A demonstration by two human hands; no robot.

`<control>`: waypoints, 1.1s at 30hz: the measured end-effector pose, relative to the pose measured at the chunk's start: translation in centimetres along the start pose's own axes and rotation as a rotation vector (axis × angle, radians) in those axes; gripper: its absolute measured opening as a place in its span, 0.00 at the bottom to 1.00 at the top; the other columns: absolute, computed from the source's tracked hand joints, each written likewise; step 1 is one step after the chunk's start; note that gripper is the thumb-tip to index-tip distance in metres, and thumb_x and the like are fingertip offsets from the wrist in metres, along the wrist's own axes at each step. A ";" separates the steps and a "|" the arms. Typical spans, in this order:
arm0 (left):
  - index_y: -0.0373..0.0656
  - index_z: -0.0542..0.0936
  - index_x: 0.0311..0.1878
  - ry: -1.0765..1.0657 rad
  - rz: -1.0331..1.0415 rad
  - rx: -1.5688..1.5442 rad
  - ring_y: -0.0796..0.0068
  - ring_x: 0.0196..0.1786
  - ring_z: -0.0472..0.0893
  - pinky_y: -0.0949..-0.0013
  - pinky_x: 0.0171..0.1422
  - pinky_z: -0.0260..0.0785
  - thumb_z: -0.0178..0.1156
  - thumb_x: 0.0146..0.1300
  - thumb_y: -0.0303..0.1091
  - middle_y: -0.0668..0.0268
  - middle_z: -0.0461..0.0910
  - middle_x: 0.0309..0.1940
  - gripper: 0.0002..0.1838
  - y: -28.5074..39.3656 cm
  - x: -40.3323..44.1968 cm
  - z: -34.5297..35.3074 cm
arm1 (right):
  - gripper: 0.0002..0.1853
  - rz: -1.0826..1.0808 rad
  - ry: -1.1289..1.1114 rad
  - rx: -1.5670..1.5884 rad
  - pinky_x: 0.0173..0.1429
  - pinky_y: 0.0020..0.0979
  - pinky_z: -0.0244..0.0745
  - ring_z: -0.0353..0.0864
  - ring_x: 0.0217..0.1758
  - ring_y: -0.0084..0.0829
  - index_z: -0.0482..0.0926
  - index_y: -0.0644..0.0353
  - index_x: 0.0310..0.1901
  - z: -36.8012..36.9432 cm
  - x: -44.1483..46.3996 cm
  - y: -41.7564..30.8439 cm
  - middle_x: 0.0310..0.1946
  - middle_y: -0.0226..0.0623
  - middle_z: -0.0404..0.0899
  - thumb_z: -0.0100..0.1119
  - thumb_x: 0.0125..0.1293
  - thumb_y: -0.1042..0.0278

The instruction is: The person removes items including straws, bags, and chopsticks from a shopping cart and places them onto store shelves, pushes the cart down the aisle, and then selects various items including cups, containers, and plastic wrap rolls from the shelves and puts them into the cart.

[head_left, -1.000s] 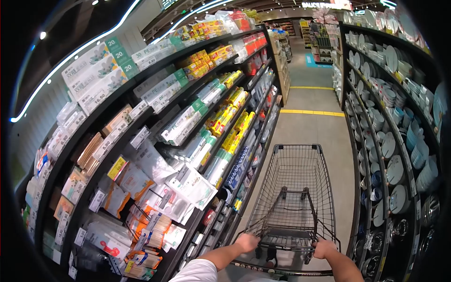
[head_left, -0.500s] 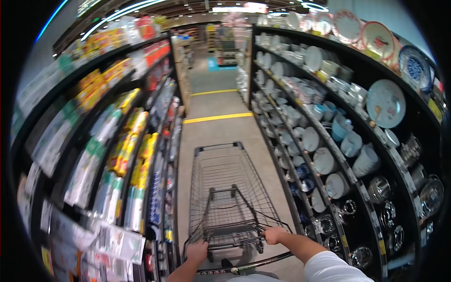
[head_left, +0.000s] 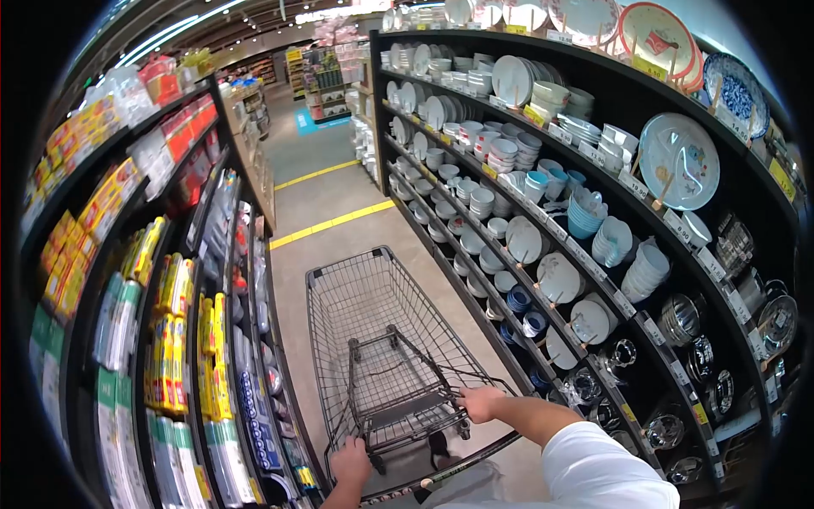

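Observation:
A wire shopping cart (head_left: pixel 405 411) stands in front of me, its narrower front end pointing up the aisle. My left hand (head_left: pixel 350 462) is closed round the left side of its rear frame. On the right side, my right hand (head_left: pixel 481 405) grips the basket's rear edge, the forearm reaching in from a white sleeve. The push handle (head_left: pixel 424 484) crosses below both hands, nearer my body. Bare wire mesh shows through the basket, with a folding seat frame (head_left: pixel 394 339) at its rear.
Shelves of bowls (head_left: pixel 481 202), plates (head_left: pixel 558 277) and metal dishes (head_left: pixel 666 431) line the right side. Yellow-packaged rolls (head_left: pixel 167 363) and boxes (head_left: pixel 72 254) fill the left shelves. Yellow floor stripes (head_left: pixel 332 224) cross the aisle ahead, with a display stand (head_left: pixel 326 89) beyond.
My view has turned to the right, so the aisle and cart appear further left and more of the dish shelves shows. Both hands keep their hold on the cart.

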State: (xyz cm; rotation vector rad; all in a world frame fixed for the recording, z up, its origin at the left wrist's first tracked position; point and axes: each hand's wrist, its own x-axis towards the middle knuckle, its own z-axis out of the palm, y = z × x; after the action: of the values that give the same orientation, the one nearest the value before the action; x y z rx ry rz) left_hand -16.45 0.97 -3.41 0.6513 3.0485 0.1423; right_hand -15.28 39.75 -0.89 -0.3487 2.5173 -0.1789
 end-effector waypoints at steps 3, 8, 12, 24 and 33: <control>0.47 0.77 0.33 0.030 0.052 0.021 0.57 0.32 0.82 0.56 0.34 0.74 0.68 0.44 0.34 0.62 0.75 0.36 0.12 -1.3 3.5 0.9 | 0.24 0.025 -0.027 0.004 0.56 0.49 0.79 0.81 0.57 0.49 0.77 0.54 0.58 -4.2 1.6 0.4 0.58 0.45 0.73 0.59 0.60 0.60; 0.47 0.79 0.34 -0.064 0.021 0.028 0.56 0.33 0.84 0.53 0.38 0.75 0.64 0.50 0.34 0.61 0.76 0.38 0.08 -2.3 10.4 -0.7 | 0.23 0.028 -0.013 0.028 0.56 0.48 0.79 0.81 0.58 0.49 0.79 0.57 0.57 -6.9 7.5 3.9 0.59 0.47 0.74 0.59 0.60 0.60; 0.48 0.83 0.44 -0.166 -0.024 0.063 0.55 0.42 0.84 0.54 0.44 0.78 0.64 0.50 0.36 0.59 0.79 0.41 0.16 -4.1 15.9 -0.3 | 0.19 0.086 0.008 0.063 0.55 0.46 0.81 0.84 0.54 0.48 0.85 0.61 0.48 -10.3 10.7 5.4 0.55 0.47 0.81 0.56 0.60 0.61; 0.48 0.84 0.31 -0.098 0.067 0.090 0.57 0.36 0.84 0.53 0.36 0.77 0.70 0.51 0.52 0.61 0.80 0.33 0.17 -11.2 29.0 0.4 | 0.18 0.064 -0.094 0.078 0.53 0.44 0.83 0.87 0.50 0.47 0.88 0.60 0.42 -20.7 21.6 7.5 0.46 0.47 0.87 0.54 0.58 0.59; 0.49 0.82 0.32 -0.045 0.102 -0.005 0.60 0.40 0.84 0.56 0.40 0.78 0.68 0.53 0.43 0.63 0.80 0.33 0.10 -17.9 40.3 -1.6 | 0.21 0.167 -0.202 -0.046 0.57 0.44 0.82 0.86 0.53 0.46 0.88 0.58 0.45 -26.5 33.2 8.0 0.49 0.46 0.86 0.55 0.59 0.55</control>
State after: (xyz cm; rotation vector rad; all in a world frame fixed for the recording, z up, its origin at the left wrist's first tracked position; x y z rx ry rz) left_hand -60.57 1.09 -3.60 0.7983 2.9724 0.1347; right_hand -58.44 39.26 1.39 -0.1643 2.3393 -0.0183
